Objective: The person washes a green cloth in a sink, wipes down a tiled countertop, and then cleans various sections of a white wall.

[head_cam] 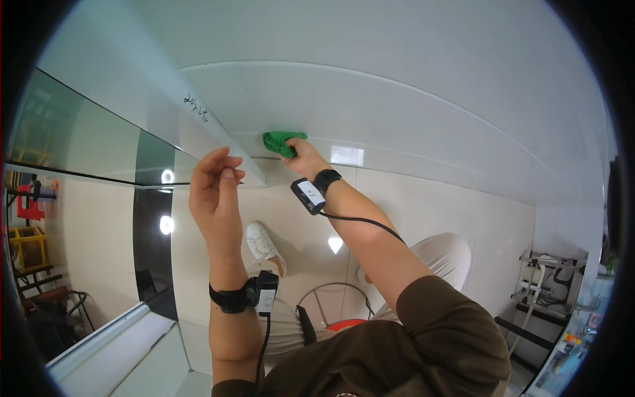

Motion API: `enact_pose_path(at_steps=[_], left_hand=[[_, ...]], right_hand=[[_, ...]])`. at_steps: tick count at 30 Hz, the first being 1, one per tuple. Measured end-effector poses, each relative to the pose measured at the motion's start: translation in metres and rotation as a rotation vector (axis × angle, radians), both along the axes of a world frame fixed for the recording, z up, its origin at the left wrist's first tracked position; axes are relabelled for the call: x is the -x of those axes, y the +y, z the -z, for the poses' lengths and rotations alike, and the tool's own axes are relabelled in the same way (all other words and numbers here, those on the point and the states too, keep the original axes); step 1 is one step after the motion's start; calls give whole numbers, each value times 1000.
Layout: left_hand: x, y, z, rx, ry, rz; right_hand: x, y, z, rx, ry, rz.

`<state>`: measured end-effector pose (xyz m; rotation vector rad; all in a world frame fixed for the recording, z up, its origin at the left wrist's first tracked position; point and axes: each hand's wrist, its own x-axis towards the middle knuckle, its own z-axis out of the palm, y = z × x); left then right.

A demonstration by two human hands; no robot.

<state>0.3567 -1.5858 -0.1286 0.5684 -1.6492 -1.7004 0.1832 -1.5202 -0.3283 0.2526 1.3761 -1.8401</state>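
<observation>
My right hand point(304, 158) grips a crumpled green cloth point(284, 143), which lies against the lower part of a glossy white tiled wall point(307, 106), just above the floor. My left hand point(216, 183) is raised to the left of it, near the narrow white wall edge point(218, 131) that bears handwriting. Its fingers are loosely curled and hold nothing. Each wrist wears a black strap with a small black cabled device.
A glass panel point(94, 129) stands at the left, with a dark floor strip point(153, 223) below. Beneath me is a round stool with a red seat point(345, 324). A metal rack point(550, 283) stands at the right, and a white ledge point(119, 347) is at the lower left.
</observation>
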Motion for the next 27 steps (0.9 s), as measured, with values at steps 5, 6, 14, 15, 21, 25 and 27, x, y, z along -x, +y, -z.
enact_pose_path(at_steps=[5, 6, 14, 15, 21, 25, 27], left_hand=[[3, 3, -5, -10, -3, 0], [2, 3, -5, -5, -7, 0], [5, 2, -2, -6, 3, 14], [5, 3, -2, -15, 0, 26], [9, 5, 0, -26, 11, 40], [8, 5, 0, -26, 2, 57], [7, 4, 1, -23, -1, 51]], right_hand=[[-10, 34, 0, 350, -472, 145], [-14, 40, -2, 351, -407, 101], [-37, 96, -26, 465, -239, 20], [-40, 104, -38, 518, -205, -7], [-36, 136, -75, 76, 329, 106], [-18, 143, -132, -332, 1306, 317], [-6, 133, -158, -379, 1557, 420]])
